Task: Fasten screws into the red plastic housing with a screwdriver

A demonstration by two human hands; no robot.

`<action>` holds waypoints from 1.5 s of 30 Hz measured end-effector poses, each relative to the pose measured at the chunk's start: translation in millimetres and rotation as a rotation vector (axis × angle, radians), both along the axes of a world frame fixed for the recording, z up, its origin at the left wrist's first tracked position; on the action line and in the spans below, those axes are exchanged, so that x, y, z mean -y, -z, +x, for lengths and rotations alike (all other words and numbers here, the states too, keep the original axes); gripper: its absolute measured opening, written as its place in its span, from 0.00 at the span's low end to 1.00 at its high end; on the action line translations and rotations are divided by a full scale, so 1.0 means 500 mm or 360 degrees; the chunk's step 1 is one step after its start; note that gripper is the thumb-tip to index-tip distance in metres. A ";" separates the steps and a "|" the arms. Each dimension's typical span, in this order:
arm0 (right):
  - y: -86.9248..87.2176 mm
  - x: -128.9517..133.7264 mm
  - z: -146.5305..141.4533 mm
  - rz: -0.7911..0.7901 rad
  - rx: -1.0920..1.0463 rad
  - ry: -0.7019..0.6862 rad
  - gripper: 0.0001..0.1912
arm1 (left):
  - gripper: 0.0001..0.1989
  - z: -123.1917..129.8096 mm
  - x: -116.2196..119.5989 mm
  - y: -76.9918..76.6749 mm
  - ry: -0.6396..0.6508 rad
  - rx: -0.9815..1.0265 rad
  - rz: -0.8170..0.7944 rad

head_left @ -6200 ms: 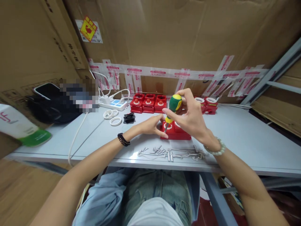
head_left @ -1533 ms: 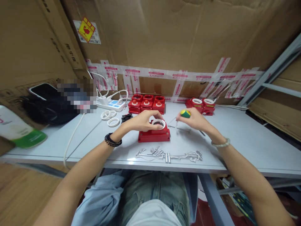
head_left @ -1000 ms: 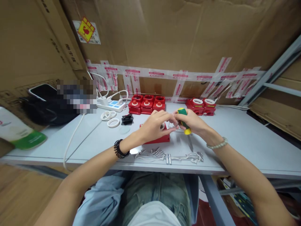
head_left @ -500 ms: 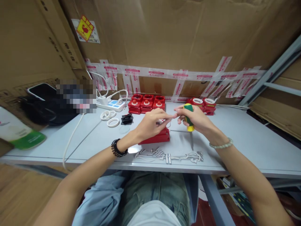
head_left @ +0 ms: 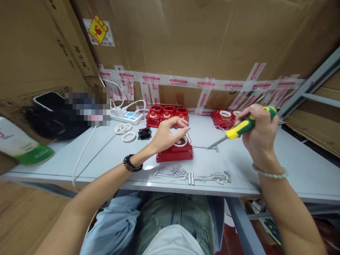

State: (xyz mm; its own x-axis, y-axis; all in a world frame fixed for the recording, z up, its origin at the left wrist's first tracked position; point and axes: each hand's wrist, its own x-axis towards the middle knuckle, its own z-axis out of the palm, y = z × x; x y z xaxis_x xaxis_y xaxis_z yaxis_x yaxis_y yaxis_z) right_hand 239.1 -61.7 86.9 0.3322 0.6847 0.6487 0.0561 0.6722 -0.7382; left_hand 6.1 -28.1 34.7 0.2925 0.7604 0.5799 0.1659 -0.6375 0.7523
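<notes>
My left hand [head_left: 168, 132] is closed in a pinch above a red housing [head_left: 174, 154]. A tiny shiny metal piece, which looks like a screw [head_left: 189, 128], shows at its fingertips. The housing lies on the table with a white ring [head_left: 181, 141] round its opening, partly covered by the hand. My right hand [head_left: 260, 129] is wrapped round a green and yellow screwdriver [head_left: 243, 128], whose shaft slants down to the left, its tip near a thin metal rod [head_left: 204, 147]. Closer to me lie several loose silver screws [head_left: 178, 171], short metal cylinders [head_left: 191, 179] and white cords [head_left: 220, 177].
Several red housings [head_left: 166, 115] stand at the back, and more red units [head_left: 223, 120] sit at the back right. White rings [head_left: 129, 137] and black parts [head_left: 145, 133] lie left. A power strip [head_left: 130, 117] is behind them. Cardboard [head_left: 186, 42] walls the rear.
My right hand has moved right, away from my left hand, and the screwdriver has swung from pointing down to slanting left. My left hand, now pinching a small metal piece, has moved little.
</notes>
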 end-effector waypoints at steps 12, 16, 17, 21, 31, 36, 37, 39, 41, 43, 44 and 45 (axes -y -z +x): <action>0.035 0.026 -0.057 0.0711 0.0327 0.0561 0.08 | 0.14 0.008 0.007 -0.008 0.0260 0.0370 -0.0472; 0.035 0.026 -0.055 0.0810 0.0230 0.0457 0.05 | 0.12 0.008 0.009 -0.011 0.0281 0.0341 -0.0472; 0.034 0.024 -0.054 0.0843 0.0210 0.0426 0.05 | 0.12 0.008 0.010 -0.011 0.0289 0.0341 -0.0474; 0.035 0.013 -0.050 0.0914 0.0245 0.0370 0.05 | 0.13 0.007 0.009 -0.011 0.0296 0.0327 -0.0490; 0.038 0.001 -0.041 0.0941 0.0201 0.0356 0.05 | 0.15 0.005 0.006 -0.010 0.0316 0.0292 -0.0509; 0.039 0.004 -0.040 0.0759 0.0229 0.0351 0.05 | 0.16 0.001 0.002 -0.011 0.0318 0.0237 -0.0486; 0.039 0.004 -0.039 0.0743 0.0236 0.0328 0.05 | 0.17 0.000 0.001 -0.011 0.0321 0.0230 -0.0485; 0.039 0.004 -0.035 0.0733 0.0258 0.0270 0.05 | 0.17 -0.001 -0.001 -0.011 0.0326 0.0237 -0.0483; 0.040 0.004 -0.029 0.0709 0.0300 0.0204 0.05 | 0.17 -0.001 -0.003 -0.010 0.0331 0.0246 -0.0497; 0.041 0.004 -0.022 0.0605 0.0320 0.0125 0.05 | 0.17 0.000 -0.005 -0.008 0.0332 0.0233 -0.0524; 0.041 0.004 -0.019 0.0523 0.0310 0.0080 0.05 | 0.17 0.000 -0.006 -0.007 0.0326 0.0209 -0.0528; 0.042 0.004 -0.016 0.0428 0.0278 0.0032 0.05 | 0.17 0.000 -0.007 -0.007 0.0306 0.0172 -0.0511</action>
State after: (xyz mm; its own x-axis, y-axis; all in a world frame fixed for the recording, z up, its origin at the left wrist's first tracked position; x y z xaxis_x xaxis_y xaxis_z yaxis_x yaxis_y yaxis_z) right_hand 231.0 -63.5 66.0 0.2118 0.4755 0.8539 0.1817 0.8393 -0.5124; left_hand 5.9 -24.7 38.4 0.3975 0.8456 0.3564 -0.0250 -0.3782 0.9254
